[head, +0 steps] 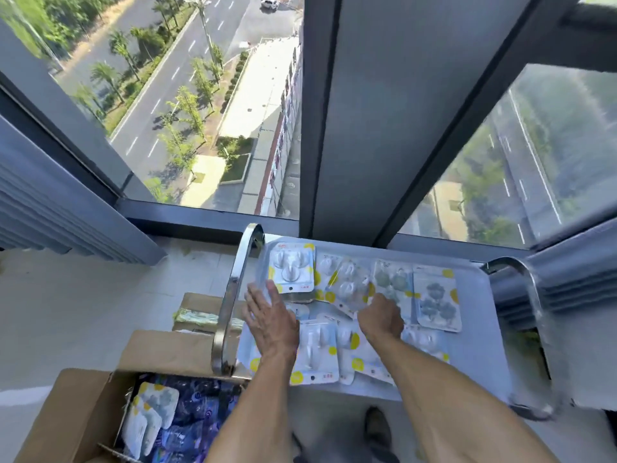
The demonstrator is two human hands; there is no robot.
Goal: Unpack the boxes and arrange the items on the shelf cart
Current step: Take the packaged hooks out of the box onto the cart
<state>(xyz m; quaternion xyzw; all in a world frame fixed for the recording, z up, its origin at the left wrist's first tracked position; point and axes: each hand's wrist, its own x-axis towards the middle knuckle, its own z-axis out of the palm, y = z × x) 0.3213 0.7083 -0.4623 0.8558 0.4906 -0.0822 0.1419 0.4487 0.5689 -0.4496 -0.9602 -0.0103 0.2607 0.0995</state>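
Note:
Several blister packs of wall hooks lie spread over the top shelf of the metal shelf cart [480,345]. My left hand [270,317] lies flat with straight fingers on the packs near the cart's left rail, just below one pack of white hooks [292,267]. My right hand [380,317] has its fingers curled down onto a clear pack [350,285] in the middle of the shelf. A pack of grey hooks [435,297] lies to the right. An open cardboard box [86,396] at lower left holds more hook packs [150,416] and blue packages.
Chrome handle rails rise on the cart's left [230,302] and right [537,315]. A second open box [200,312] sits on the tiled floor behind the left rail. Floor-to-ceiling windows and a dark pillar [367,111] stand directly behind the cart. My shoe [377,426] shows below.

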